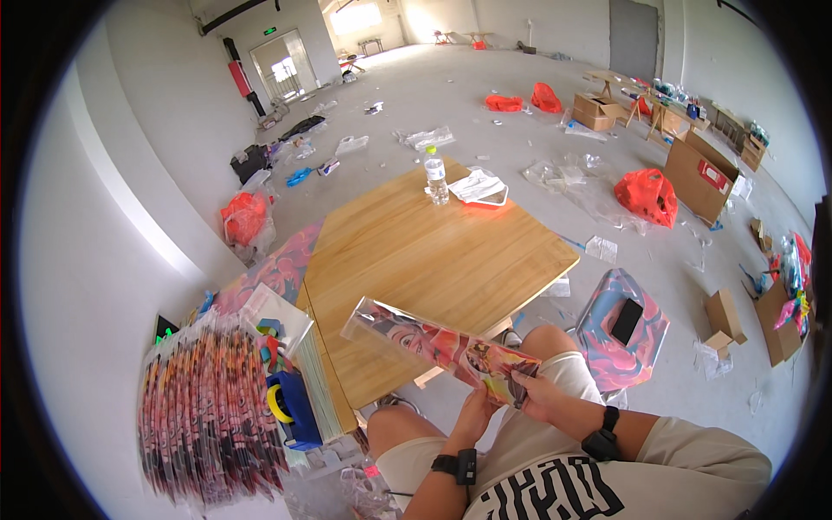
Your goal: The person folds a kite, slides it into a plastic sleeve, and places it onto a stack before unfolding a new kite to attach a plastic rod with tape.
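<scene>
The left hand (475, 418) and right hand (541, 395) both grip a shiny picture bag (435, 345), pointing toward ten o'clock. A bottle (436, 180) stands at twelve.

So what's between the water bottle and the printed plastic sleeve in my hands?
In the head view, only bare wooden tabletop lies between the bottle and the sleeve.

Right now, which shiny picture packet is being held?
The single packet in the left hand and right hand, angled over the table; the other packets are bunched together at the left.
</scene>
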`<act>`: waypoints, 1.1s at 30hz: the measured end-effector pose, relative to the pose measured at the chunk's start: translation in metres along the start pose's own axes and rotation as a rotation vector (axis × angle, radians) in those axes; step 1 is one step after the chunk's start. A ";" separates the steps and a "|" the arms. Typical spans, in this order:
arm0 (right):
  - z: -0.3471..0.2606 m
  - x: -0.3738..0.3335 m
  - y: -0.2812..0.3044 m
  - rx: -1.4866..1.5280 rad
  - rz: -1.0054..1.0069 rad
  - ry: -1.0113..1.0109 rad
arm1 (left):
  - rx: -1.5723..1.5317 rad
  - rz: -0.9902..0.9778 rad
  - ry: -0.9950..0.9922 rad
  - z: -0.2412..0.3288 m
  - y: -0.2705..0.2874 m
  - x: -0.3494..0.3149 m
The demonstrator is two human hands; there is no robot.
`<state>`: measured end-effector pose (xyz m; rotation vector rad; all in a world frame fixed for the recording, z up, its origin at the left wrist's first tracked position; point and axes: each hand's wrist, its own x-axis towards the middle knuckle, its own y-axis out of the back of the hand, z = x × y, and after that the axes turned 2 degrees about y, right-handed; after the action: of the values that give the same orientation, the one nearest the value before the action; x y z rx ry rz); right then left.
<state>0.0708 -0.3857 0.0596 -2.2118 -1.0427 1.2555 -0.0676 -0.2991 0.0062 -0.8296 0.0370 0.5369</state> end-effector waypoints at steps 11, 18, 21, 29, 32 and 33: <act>-0.004 0.010 -0.003 0.232 -0.054 0.181 | 0.390 -0.069 -0.041 -0.008 -0.022 -0.002; 0.009 0.031 -0.006 0.225 0.072 0.214 | 0.502 0.019 -0.062 -0.024 -0.002 0.005; 0.013 0.025 -0.011 0.224 0.051 0.167 | 0.336 0.168 -0.036 -0.022 -0.012 0.006; 0.035 0.016 -0.001 0.136 0.037 0.126 | -0.069 0.244 -0.170 -0.013 0.007 0.016; 0.023 0.003 -0.003 0.084 0.032 0.003 | -0.102 0.308 -0.134 -0.010 0.012 0.015; 0.018 0.000 0.001 0.016 0.008 -0.074 | -0.102 0.305 -0.134 -0.008 0.014 0.015</act>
<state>0.0556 -0.3865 0.0492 -2.1741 -1.0488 1.3535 -0.0599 -0.2906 -0.0121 -0.8911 0.0134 0.8865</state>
